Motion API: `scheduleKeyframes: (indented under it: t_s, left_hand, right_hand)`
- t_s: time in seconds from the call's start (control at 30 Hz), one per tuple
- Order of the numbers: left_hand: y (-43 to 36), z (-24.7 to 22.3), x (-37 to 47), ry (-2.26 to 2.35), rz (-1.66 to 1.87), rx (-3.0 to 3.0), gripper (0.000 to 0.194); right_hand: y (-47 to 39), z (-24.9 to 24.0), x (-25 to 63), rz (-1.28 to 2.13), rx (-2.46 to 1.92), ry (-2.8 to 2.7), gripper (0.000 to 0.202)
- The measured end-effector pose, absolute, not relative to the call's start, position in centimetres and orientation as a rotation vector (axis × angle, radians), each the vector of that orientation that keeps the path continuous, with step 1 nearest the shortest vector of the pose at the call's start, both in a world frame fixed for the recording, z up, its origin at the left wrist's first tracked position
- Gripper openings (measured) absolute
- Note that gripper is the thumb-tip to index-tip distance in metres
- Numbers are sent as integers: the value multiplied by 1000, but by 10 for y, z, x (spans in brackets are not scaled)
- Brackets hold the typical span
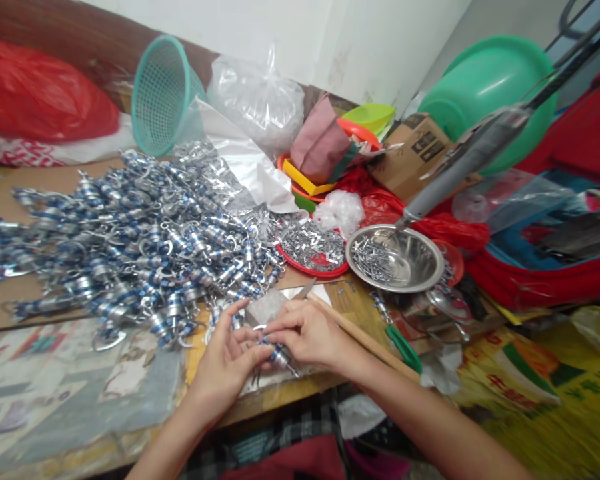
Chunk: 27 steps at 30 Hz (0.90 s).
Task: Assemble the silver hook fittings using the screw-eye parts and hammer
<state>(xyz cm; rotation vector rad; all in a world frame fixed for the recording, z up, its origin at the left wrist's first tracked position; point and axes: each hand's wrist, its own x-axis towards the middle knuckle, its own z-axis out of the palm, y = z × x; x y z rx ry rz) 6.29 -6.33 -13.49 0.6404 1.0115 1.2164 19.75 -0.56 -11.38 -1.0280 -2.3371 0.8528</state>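
Note:
A small blue-and-silver metal fitting with a ring [280, 359] is held between my two hands just above the table's front edge. My left hand [227, 357] has its thumb and some fingers closed on the fitting, with the index finger raised. From the right, my right hand [305, 330] pinches around the ring end of the same piece. The fingers partly hide it. Right behind my hands is a greyish, translucent lump [266, 307], and a wooden stick [363, 337] runs beneath my right wrist. A large pile of similar fittings [145, 247] spreads to the left.
A red plate [313, 271] of small metal parts stands beside a steel bowl [427, 263] of pins. Over the bowl hangs a grey powered driver [473, 157]. A green-handled tool [403, 350] lies at right. Behind are a teal basket [160, 97] and a green basin [490, 100].

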Motion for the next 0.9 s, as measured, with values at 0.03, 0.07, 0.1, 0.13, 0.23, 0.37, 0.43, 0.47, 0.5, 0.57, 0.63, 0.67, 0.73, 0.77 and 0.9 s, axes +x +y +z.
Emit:
scheduleKeyframes:
  t_s: [0.03, 0.07, 0.1, 0.13, 0.23, 0.37, 0.43, 0.47, 0.5, 0.57, 0.63, 0.67, 0.73, 0.77, 0.9]
  left_hand:
    - [-64, -135, 63, 1011, 1219, 638, 75]
    - [-64, -135, 63, 1013, 1223, 636, 75]
    - [-64, -136, 63, 1017, 1227, 636, 74]
    - [-64, -136, 63, 1023, 1227, 638, 73]
    - [-64, -137, 62, 1033, 1219, 643, 72]
    - [-65, -137, 62, 1050, 1211, 654, 70]
    - [-65, -137, 62, 1061, 1208, 666, 70]
    - [-65, -137, 62, 1063, 1209, 672, 70]
    - [-65, -137, 62, 1065, 1211, 677, 71]
    - [-64, -136, 62, 1068, 1215, 680, 72]
    - [-64, -136, 62, 1071, 1218, 674, 72]
    - [-64, -136, 62, 1073, 1219, 671, 72]
    - [-64, -136, 63, 1077, 1226, 663, 76]
    - [-65, -136, 63, 1080, 1236, 657, 80]
    - [-65, -137, 64, 1109, 1273, 635, 92]
  right_hand:
    - [-7, -116, 198, 871, -1020, -2290, 12]
    - [-9, -118, 200, 879, -1008, -2237, 13]
    - [-10, -118, 204, 869, -1000, -2176, 15]
    - [-11, -118, 211, 834, -1006, -2110, 16]
    - [-6, -119, 242, 574, -1221, -2023, 21]
    - [5, -134, 284, 291, -1688, -2308, 33]
    - [6, -141, 293, 318, -1729, -2410, 27]
    - [5, -142, 294, 337, -1708, -2419, 24]
    - [2, -140, 294, 346, -1679, -2403, 21]
    - [-7, -130, 288, 356, -1604, -2324, 19]
    - [-20, -114, 282, 346, -1441, -2248, 23]
    - [-28, -105, 278, 320, -1327, -2225, 28]
    - [-41, -93, 272, 248, -1109, -2233, 41]
    - [-47, -89, 270, 230, -1042, -2278, 46]
    - [-62, -93, 265, 284, -1055, -2504, 55]
